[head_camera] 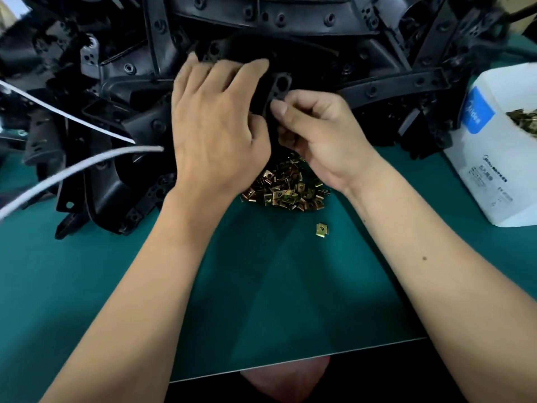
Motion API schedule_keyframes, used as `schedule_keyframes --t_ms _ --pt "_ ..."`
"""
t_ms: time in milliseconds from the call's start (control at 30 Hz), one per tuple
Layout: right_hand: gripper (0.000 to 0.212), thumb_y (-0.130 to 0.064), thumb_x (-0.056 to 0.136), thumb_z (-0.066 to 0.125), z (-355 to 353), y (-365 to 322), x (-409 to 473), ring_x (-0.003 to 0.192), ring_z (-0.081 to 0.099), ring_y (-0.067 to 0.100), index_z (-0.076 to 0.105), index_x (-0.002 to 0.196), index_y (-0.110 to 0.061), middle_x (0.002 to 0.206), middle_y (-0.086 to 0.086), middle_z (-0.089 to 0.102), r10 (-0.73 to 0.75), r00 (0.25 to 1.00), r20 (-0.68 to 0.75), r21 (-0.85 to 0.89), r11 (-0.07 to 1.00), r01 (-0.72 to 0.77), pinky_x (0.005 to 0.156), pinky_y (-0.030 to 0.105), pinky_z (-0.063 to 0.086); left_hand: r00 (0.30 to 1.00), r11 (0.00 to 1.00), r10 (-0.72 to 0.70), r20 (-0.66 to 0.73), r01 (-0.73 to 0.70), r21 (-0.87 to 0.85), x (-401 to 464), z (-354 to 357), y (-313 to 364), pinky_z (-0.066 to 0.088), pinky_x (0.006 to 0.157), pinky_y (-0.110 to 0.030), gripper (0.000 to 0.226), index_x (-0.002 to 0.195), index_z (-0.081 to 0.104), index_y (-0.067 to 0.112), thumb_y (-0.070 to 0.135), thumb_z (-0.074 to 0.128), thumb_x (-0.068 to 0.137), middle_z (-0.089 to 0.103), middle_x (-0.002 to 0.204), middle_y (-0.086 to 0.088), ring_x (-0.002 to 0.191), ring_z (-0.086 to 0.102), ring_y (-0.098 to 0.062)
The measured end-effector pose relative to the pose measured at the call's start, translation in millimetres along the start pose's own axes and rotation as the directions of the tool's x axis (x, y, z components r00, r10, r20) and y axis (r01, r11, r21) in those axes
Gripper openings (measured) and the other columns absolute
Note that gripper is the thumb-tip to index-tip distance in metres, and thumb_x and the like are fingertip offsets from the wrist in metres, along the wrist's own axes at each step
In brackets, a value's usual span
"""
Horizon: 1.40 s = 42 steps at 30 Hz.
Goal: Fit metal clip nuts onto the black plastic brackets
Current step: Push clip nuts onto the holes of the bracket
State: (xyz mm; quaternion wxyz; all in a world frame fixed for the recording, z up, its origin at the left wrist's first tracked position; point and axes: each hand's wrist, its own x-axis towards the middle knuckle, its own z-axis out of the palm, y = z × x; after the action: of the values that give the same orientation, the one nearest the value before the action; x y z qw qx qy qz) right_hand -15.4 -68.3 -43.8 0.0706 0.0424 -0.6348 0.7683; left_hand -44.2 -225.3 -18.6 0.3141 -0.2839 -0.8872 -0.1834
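Now your left hand (215, 123) holds the black bracket (279, 86) above the desk (261, 286), right hand (313, 126) pinching its tab. Next, grab a clip nut (322, 229) and push it on.

The left hand (215, 123) hides most of the held bracket (280, 85); whether a clip nut sits under the right hand (313, 132) is unclear (fingers cover it).
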Motion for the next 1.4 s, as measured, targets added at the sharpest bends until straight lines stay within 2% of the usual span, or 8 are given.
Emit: schedule_keyframes --t_ms 167,267,333,467,667,967,1100,1400 --pt "0.016 -0.004 0.099 0.065 -1 11 -4 0.076 0.046 0.029 0.065 0.089 0.009 0.081 0.020 0.054 0.008 1.000 -0.006 -0.082 0.997 -0.009 0.069 0.042 0.037 0.994 0.998 -0.059 0.088 0.059 0.000 -6 8 -5 0.045 0.087 -0.047 0.050 0.142 0.059 0.026 0.041 0.032 0.102 0.062 0.120 -0.009 0.109 0.059 -0.035" --pt "0.008 -0.009 0.091 0.077 -11 13 -7 0.069 0.059 0.019 0.069 0.091 -0.007 0.076 0.012 0.065 0.011 0.994 -0.104 -0.111 0.994 -0.023 0.061 0.029 0.046 0.992 0.995 -0.095 0.083 0.094 0.020 -12 17 -13 0.039 0.069 -0.039 0.046 0.137 0.061 0.023 0.044 0.032 0.107 0.060 0.114 -0.012 0.097 0.061 -0.037" --pt "0.011 -0.012 0.089 0.081 -22 14 -9 0.063 0.059 0.013 0.070 0.085 -0.013 0.070 0.005 0.069 0.009 0.987 -0.160 -0.132 0.991 -0.030 0.058 0.024 0.047 0.992 0.993 -0.114 0.059 0.111 0.051 -16 20 -16 0.033 0.066 -0.036 0.046 0.133 0.062 0.021 0.044 0.031 0.108 0.061 0.108 -0.012 0.089 0.061 -0.037" --pt "0.004 -0.009 0.094 0.074 -30 16 -13 0.069 0.064 0.014 0.076 0.091 -0.012 0.078 0.008 0.075 0.028 0.986 -0.164 -0.068 0.997 -0.040 0.065 0.025 0.052 0.991 0.988 -0.134 -0.009 0.134 0.073 -21 26 -16 0.032 0.065 -0.033 0.046 0.134 0.066 0.023 0.042 0.033 0.108 0.064 0.107 -0.010 0.086 0.062 -0.034" --pt "0.020 0.006 0.090 0.072 -14 18 -17 0.077 0.072 0.018 0.077 0.101 -0.009 0.088 0.014 0.078 -0.030 0.998 -0.056 -0.135 0.991 0.022 0.071 0.026 0.057 0.976 0.976 -0.197 -0.090 0.204 0.072 -18 33 -16 0.032 0.069 -0.032 0.048 0.139 0.064 0.022 0.043 0.032 0.109 0.065 0.113 -0.009 0.091 0.063 -0.031" --pt "0.029 0.007 0.091 0.068 -11 14 -16 0.069 0.065 0.019 0.076 0.111 -0.012 0.082 0.012 0.076 -0.045 0.997 -0.063 -0.136 0.990 0.036 0.061 0.026 0.053 0.973 0.979 -0.201 -0.115 0.204 0.017 -18 36 -13 0.044 0.072 -0.039 0.048 0.139 0.064 0.018 0.040 0.033 0.110 0.065 0.110 -0.009 0.089 0.062 -0.027" --pt "0.023 0.008 0.090 0.067 -9 14 -15 0.067 0.063 0.019 0.076 0.104 -0.009 0.080 0.011 0.075 -0.024 0.995 -0.101 -0.125 0.992 0.011 0.055 0.025 0.050 0.969 0.976 -0.215 -0.126 0.218 0.015 -18 37 -11 0.046 0.072 -0.040 0.048 0.138 0.065 0.018 0.040 0.033 0.110 0.065 0.109 -0.008 0.088 0.062 -0.026" --pt "0.015 0.007 0.089 0.073 -6 16 -16 0.067 0.073 0.019 0.074 0.096 -0.006 0.080 0.010 0.078 0.090 0.993 -0.073 -0.209 0.972 -0.103 0.049 0.021 0.050 0.942 0.957 -0.286 -0.173 0.289 -0.006 -14 35 -13 0.029 0.068 -0.022 0.044 0.126 0.071 0.015 0.032 0.033 0.110 0.066 0.115 -0.002 0.086 0.063 -0.019"
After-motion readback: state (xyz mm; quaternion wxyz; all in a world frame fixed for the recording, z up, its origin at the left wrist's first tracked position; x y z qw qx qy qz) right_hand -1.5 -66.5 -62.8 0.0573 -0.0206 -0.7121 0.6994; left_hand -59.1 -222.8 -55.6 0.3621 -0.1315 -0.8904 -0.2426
